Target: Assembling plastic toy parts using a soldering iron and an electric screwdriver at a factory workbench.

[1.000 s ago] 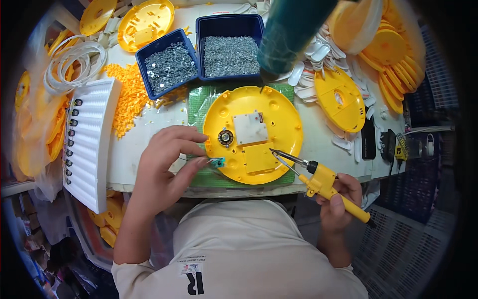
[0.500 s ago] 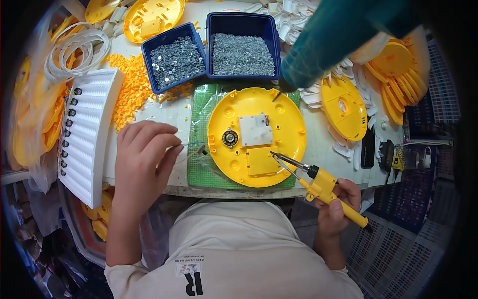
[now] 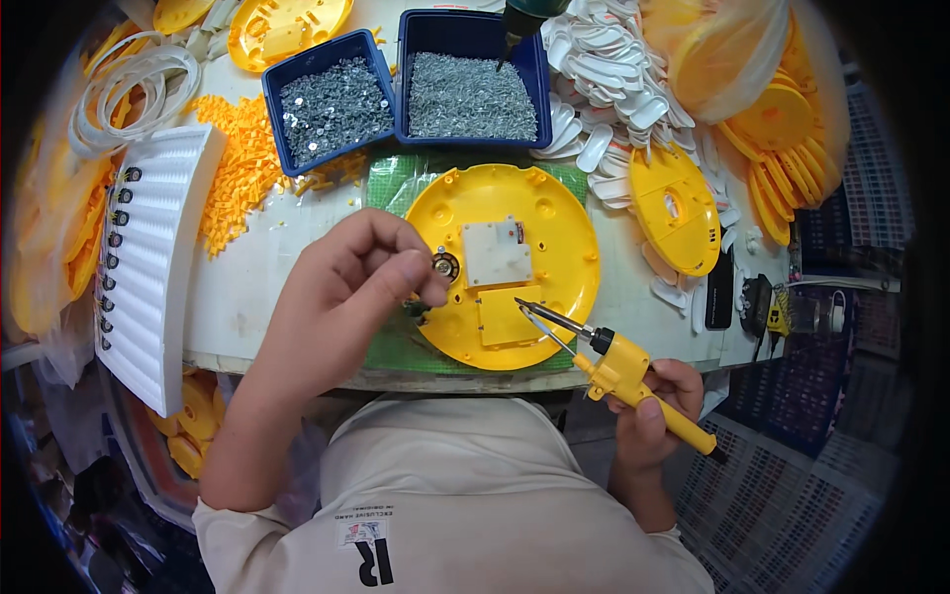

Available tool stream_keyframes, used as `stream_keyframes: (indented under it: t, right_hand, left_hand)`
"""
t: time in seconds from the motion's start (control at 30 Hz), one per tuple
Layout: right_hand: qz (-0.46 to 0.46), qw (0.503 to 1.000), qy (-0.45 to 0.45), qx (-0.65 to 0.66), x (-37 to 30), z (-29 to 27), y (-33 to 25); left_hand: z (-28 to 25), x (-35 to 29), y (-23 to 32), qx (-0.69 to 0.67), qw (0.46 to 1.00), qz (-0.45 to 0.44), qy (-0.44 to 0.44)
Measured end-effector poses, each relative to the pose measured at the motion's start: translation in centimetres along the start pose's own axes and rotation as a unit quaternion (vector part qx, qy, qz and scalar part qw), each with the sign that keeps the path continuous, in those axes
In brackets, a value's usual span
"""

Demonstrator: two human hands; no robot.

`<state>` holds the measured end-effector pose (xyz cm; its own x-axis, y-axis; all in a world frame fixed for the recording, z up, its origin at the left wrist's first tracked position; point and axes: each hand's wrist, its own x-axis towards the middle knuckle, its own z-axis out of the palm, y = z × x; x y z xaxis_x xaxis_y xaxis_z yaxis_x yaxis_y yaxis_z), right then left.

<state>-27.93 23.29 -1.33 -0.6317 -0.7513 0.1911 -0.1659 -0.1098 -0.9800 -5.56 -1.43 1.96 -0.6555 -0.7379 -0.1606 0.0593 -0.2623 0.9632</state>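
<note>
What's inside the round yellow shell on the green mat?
The yellow shell holds a white box, a raised yellow rectangle and a round dark part, partly covered by the left hand. That hand hides some of the left rim; anything beneath the white box cannot be seen.

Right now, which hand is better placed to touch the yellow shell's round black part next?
Probably the left hand: it is close to the round black part; the right hand, farther off, holds the yellow soldering iron.
</note>
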Motion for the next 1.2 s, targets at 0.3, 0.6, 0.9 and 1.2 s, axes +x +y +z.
stream_keyframes:
  t: [0.3,0.6,0.9,1.2]
  right_hand:
    - [0.009,1.0,-0.004,0.007,0.1,0.6,-0.5]
    - [-0.068,0.982,-0.114,-0.135,-0.5,-0.1,-0.1]
    - [-0.15,0.952,-0.204,-0.174,0.4,0.7,-0.6]
    - [-0.162,0.949,-0.203,-0.178,0.5,1.0,-0.6]
  left_hand:
    - [1.6,-0.9,0.6,0.534,0.81,0.224,-0.088]
    - [2.8,-1.9,-5.0,0.549,0.783,0.286,0.067]
    - [2.7,-1.7,-5.4,0.538,0.792,0.279,0.072]
    - [2.7,-1.7,-5.5,0.531,0.796,0.281,0.071]
